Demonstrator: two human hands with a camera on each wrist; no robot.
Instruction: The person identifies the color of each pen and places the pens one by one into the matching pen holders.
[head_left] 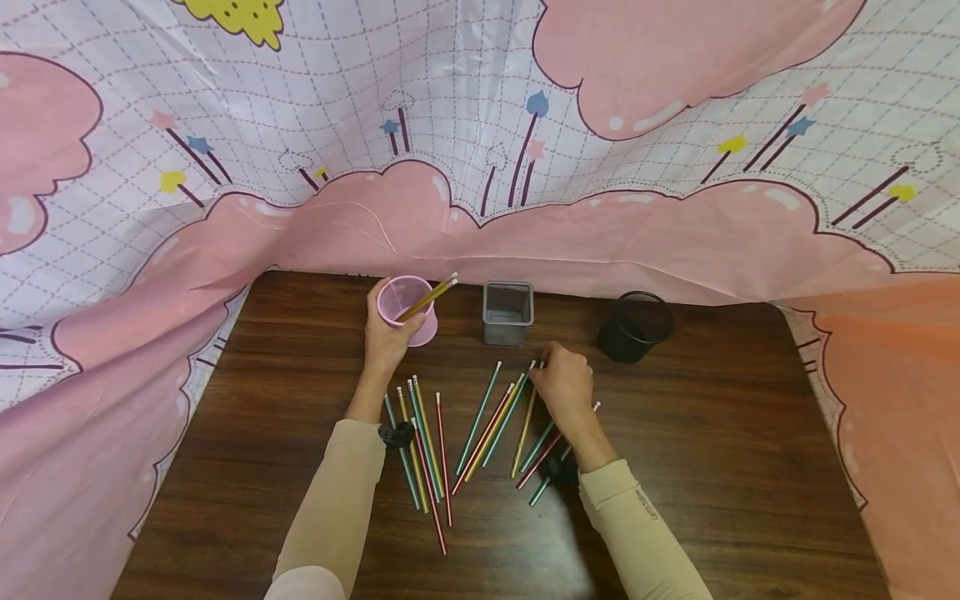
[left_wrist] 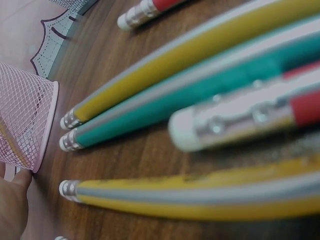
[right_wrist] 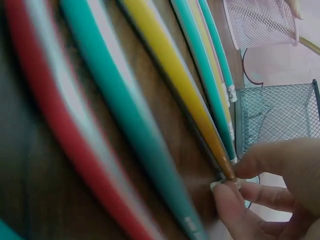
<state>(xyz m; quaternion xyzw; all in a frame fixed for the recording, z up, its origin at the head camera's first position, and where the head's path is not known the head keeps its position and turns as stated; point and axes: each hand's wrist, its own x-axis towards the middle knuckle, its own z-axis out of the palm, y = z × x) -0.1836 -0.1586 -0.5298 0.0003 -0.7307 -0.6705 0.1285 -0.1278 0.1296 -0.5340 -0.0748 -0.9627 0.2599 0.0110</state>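
Observation:
My left hand (head_left: 385, 346) grips a pink mesh pencil cup (head_left: 427, 332) at the back left, thumb at its front. Two yellow pencils (head_left: 431, 299) lean out of the cup, eraser ends up. My right hand (head_left: 566, 383) pinches a yellow pencil (right_wrist: 192, 95) near its eraser end between thumb and fingers; its other end points toward the front of the table. Close by my right hand lie a green pencil (right_wrist: 117, 102) and a red pencil (right_wrist: 75, 130), partly under the hand and wrist in the head view.
A grey square mesh holder (head_left: 507, 333) stands at the back middle, a black round mesh cup (head_left: 626, 340) right of it. Several red, green and yellow pencils (head_left: 427, 454) lie on the dark wooden table (head_left: 720, 467). A patterned curtain (head_left: 480, 242) hangs along the back edge.

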